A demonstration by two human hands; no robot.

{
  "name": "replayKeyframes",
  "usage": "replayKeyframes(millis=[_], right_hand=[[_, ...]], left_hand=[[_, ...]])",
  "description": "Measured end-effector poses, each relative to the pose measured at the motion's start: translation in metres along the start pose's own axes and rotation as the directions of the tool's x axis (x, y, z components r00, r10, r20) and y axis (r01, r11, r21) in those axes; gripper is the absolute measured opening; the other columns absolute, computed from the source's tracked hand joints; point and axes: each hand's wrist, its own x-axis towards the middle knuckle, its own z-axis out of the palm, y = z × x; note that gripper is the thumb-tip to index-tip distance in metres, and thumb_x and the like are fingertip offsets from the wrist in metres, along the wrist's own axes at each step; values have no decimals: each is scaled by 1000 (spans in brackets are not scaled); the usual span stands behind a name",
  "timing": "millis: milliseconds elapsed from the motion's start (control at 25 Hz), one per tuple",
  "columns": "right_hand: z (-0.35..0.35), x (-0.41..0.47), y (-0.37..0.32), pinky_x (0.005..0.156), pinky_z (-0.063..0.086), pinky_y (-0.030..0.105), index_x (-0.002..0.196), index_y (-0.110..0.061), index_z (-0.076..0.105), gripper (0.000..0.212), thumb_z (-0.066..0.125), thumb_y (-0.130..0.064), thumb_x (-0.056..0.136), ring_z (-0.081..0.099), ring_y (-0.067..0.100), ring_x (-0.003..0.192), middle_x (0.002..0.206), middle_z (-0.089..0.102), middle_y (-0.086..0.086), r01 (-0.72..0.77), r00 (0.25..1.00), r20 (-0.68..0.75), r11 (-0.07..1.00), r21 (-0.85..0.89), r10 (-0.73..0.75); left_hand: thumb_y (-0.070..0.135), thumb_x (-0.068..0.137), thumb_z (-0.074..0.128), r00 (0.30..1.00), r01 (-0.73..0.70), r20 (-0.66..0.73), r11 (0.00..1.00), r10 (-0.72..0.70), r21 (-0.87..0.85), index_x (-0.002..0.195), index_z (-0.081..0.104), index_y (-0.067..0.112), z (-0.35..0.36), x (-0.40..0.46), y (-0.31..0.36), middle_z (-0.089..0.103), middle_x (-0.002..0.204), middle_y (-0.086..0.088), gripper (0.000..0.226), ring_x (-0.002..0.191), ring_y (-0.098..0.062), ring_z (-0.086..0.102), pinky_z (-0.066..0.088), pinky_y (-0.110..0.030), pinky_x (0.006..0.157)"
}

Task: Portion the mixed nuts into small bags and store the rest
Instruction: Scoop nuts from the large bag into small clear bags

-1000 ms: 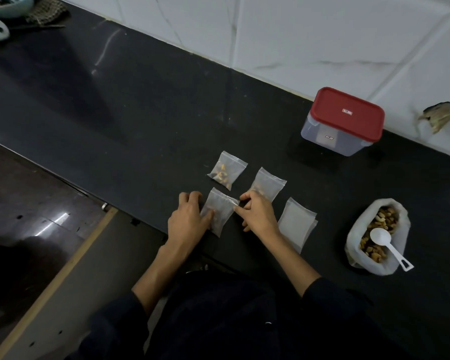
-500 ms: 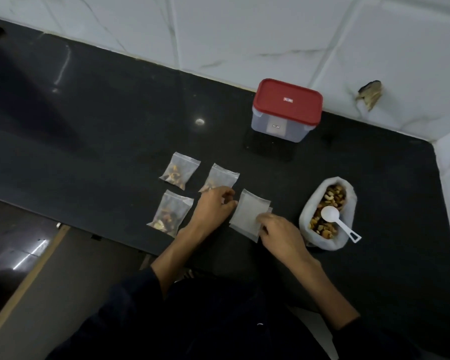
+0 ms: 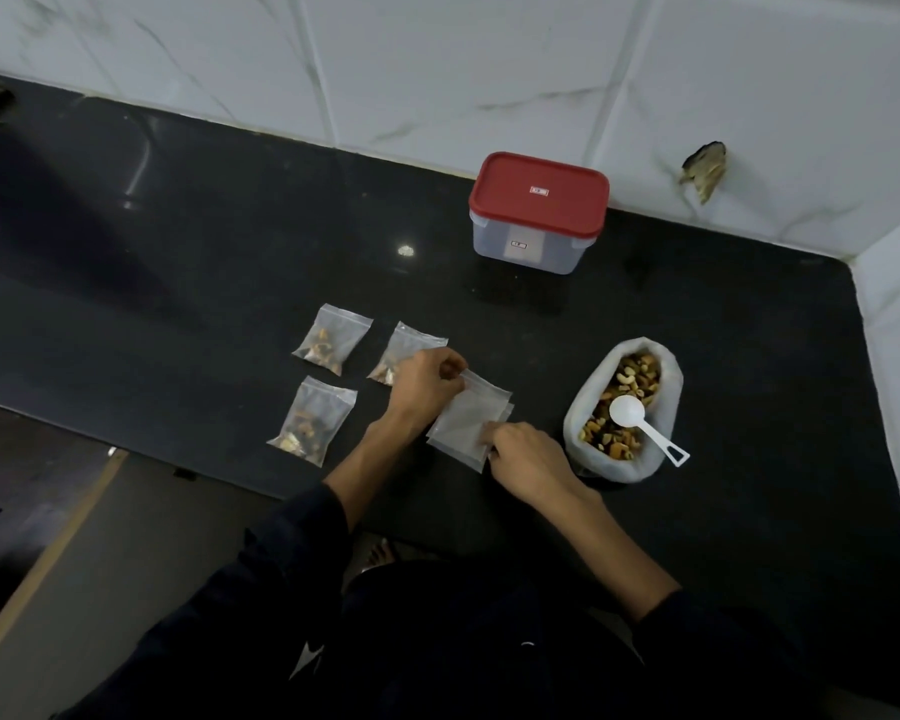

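Observation:
Three small clear bags with nuts lie on the black counter: one at the back left [image 3: 332,338], one in front of it [image 3: 312,420], and one [image 3: 402,350] partly hidden behind my left hand. My left hand [image 3: 426,383] pinches the top edge of a small stack of empty bags [image 3: 467,426]. My right hand [image 3: 528,458] pinches the stack's near corner. To the right, an open white bag of mixed nuts [image 3: 625,407] holds a white scoop [image 3: 645,427].
A clear container with a red lid [image 3: 538,211] stands near the white tiled wall. The counter [image 3: 204,262] ends in a corner wall at the right, and its front edge runs just below the filled bags. A dark object sits at the far left edge.
My hands left the third filled bag on the counter and moved right to the stack of empty bags. The camera view has shifted to the right.

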Motion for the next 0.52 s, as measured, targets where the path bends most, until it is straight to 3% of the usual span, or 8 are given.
replayKeyframes(millis=[120,200,400,520], right_hand=[[0,-5,8,90,50,40,124,-20,61,38,46,-10,91,58,25,113,125,63,5,63,998,-35,989,131,-59],[-10,-19,14,95,49,33,126,-19,61,36,51,-8,93,58,15,116,127,62,0,124,986,-142,952,280,-86],[-68,-52,42,82,46,9,108,-17,70,22,62,-9,89,62,0,93,104,66,-8,280,837,-544,814,509,52],[-89,-52,57,82,45,8,109,-16,71,21,62,-12,90,62,-2,95,103,69,-7,292,852,-520,768,569,62]], left_hand=[[10,86,68,1000,-29,-4,999,29,-29,106,66,11,-1,-10,9,68,101,-4,20,84,-7,60,47,-16,70],[9,87,66,997,-80,-9,995,79,-63,106,65,11,-5,-19,18,67,98,-3,19,74,-5,62,50,-17,60],[9,88,65,960,-272,40,956,278,-112,101,65,15,-23,-43,52,65,85,6,14,68,-2,65,53,-15,60],[8,87,66,936,-341,47,930,350,-134,100,67,13,-27,-48,78,67,84,6,13,70,-3,65,54,-17,65]])
